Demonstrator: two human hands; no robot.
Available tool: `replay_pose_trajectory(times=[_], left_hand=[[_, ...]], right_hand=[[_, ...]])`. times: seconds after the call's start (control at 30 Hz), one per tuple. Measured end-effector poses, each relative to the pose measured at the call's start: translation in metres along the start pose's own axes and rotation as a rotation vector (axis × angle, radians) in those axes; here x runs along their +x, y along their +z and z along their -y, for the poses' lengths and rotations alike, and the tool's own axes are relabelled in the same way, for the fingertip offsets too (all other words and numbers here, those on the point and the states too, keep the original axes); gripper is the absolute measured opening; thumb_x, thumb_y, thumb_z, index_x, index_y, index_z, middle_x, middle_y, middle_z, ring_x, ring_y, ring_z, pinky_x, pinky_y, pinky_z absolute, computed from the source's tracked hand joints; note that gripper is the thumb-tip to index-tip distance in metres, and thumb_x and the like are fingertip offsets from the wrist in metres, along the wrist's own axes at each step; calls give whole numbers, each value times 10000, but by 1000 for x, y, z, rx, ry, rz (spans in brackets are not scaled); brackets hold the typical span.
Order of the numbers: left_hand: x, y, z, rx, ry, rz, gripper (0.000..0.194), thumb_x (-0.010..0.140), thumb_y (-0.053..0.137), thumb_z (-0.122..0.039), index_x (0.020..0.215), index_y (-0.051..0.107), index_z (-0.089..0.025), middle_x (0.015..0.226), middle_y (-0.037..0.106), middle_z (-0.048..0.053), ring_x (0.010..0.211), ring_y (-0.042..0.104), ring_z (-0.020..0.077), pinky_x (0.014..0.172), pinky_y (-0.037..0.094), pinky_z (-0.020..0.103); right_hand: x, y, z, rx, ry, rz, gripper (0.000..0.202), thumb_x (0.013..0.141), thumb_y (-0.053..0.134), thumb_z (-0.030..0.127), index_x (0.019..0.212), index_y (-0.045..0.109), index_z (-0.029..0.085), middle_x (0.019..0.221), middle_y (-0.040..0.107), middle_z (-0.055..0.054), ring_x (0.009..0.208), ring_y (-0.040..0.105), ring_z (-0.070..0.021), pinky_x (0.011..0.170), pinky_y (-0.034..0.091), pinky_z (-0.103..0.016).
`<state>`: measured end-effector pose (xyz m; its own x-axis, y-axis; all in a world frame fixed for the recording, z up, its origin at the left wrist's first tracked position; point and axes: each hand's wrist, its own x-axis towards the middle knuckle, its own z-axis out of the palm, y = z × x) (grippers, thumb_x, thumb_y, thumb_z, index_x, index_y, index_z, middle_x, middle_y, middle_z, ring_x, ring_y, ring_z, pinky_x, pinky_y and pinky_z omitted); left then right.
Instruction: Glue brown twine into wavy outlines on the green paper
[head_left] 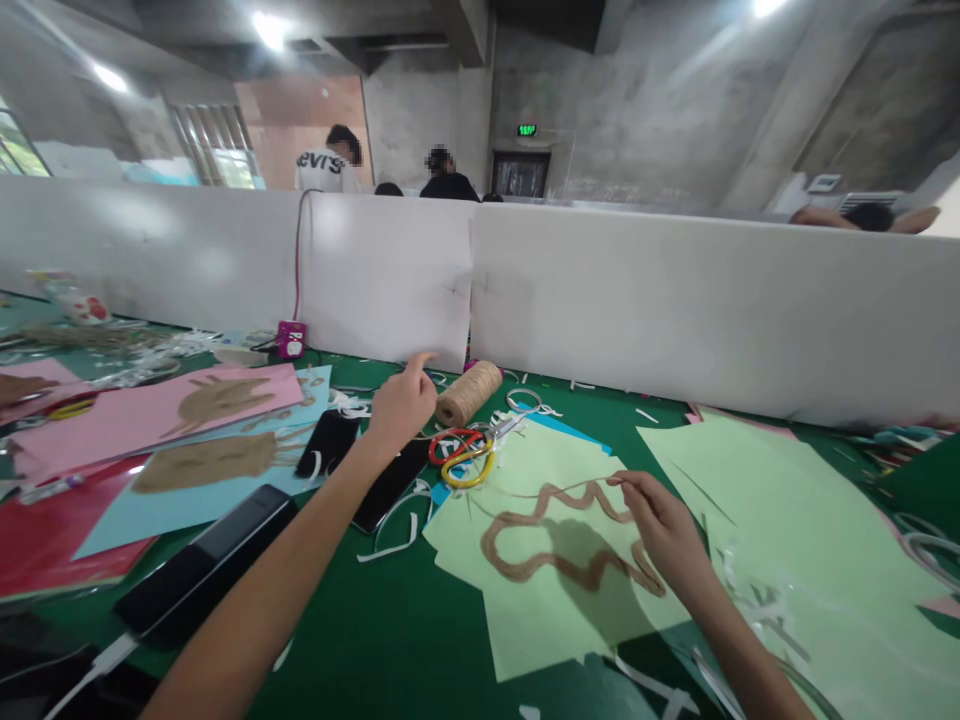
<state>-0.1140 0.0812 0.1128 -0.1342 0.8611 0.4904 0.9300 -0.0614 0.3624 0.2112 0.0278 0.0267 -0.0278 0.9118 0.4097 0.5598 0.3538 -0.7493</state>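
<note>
My right hand (660, 515) pinches a thin strand of brown twine (555, 492) over a pale green paper sheet (525, 630). Beneath it, a wavy outline of layered twine (517, 570) lies on the sheet, its right end close to my wrist. The loose strand runs left toward red-and-yellow handled scissors (469, 465). My left hand (405, 402) hovers beside a spool of twine (470, 393), one finger stretched out and the others partly hidden. Nothing shows in that hand. A roll of tape (523, 401) lies right of the spool.
Phones (330, 442) and a black power bank (206, 560) with a white cable lie at left. Pink paper (150, 410) and blue paper (112, 525) bear twine shapes. More green sheets (787, 500) spread right. A white partition (675, 300) stands behind; people are beyond it.
</note>
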Motion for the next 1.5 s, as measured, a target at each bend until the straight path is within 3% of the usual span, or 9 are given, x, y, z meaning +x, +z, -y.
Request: replay_pose_trajectory(times=[0.1, 0.27, 0.4, 0.6, 0.83, 1.0, 1.07, 1.27, 1.5], left_hand=[[-29, 7, -33, -261, 209, 108, 304, 880, 358, -203, 1093, 573, -181, 891, 678, 54, 825, 634, 186, 784, 477, 289], [-84, 21, -88, -537, 543, 671, 459, 884, 441, -313, 1324, 405, -189, 1276, 543, 93, 1138, 514, 226, 956, 406, 347], [-93, 31, -91, -680, 341, 898, 506, 895, 410, -268, 1388, 302, -228, 1024, 645, 36, 913, 601, 177, 781, 460, 276], [-77, 38, -61, -546, 322, 758, 230, 901, 421, -239, 894, 641, -173, 775, 648, -5, 714, 567, 123, 645, 388, 204], [-76, 44, -34, -252, 579, 699, 207, 915, 467, -299, 881, 635, -183, 860, 663, 16, 812, 588, 157, 674, 373, 224], [-74, 47, -26, -291, 549, 649, 200, 909, 458, -274, 839, 609, -164, 865, 643, 23, 801, 571, 146, 674, 382, 221], [-74, 43, -28, -358, 500, 699, 186, 889, 481, -261, 814, 616, -156, 830, 642, 19, 770, 565, 138, 666, 387, 214], [-90, 28, -50, -697, 530, 1213, 135, 823, 560, -176, 869, 686, -156, 844, 688, 9, 735, 600, 105, 661, 430, 161], [-132, 32, -72, -513, 747, 1167, 140, 847, 578, -202, 785, 694, -155, 703, 695, 4, 628, 595, 102, 570, 403, 167]], right_hand=[[-3, 7, 7, -1, -123, 97, 291, 904, 391, 378, 884, 625, 206, 885, 651, -64, 782, 603, -187, 677, 468, -272], [-17, 23, 25, -18, -290, 236, 267, 932, 363, 275, 1003, 617, 230, 910, 687, -48, 835, 640, -185, 743, 480, -283], [-24, 31, 28, -27, -270, 237, 264, 937, 348, 253, 1097, 556, 234, 958, 674, -54, 809, 640, -172, 663, 472, -253], [-23, 36, 20, -47, -104, 281, 177, 928, 343, 309, 938, 494, 218, 608, 540, 26, 520, 521, -143, 501, 386, -238], [-23, 42, 22, -54, -127, 364, 151, 911, 408, 275, 822, 515, 217, 771, 598, -15, 688, 546, -155, 602, 399, -250], [-27, 49, 19, -31, -109, 418, 150, 910, 401, 235, 845, 534, 209, 829, 609, -40, 759, 548, -174, 643, 408, -265], [-28, 51, 17, -37, -119, 403, 147, 907, 403, 230, 843, 533, 209, 819, 598, -42, 764, 538, -180, 646, 403, -273], [-27, 51, 22, 141, -69, 362, 167, 907, 430, 284, 783, 512, 208, 795, 554, -31, 755, 504, -170, 668, 391, -280], [-35, 49, 46, 721, 282, 562, 209, 875, 545, 386, 793, 510, 196, 709, 558, 6, 708, 528, -135, 686, 407, -260]])
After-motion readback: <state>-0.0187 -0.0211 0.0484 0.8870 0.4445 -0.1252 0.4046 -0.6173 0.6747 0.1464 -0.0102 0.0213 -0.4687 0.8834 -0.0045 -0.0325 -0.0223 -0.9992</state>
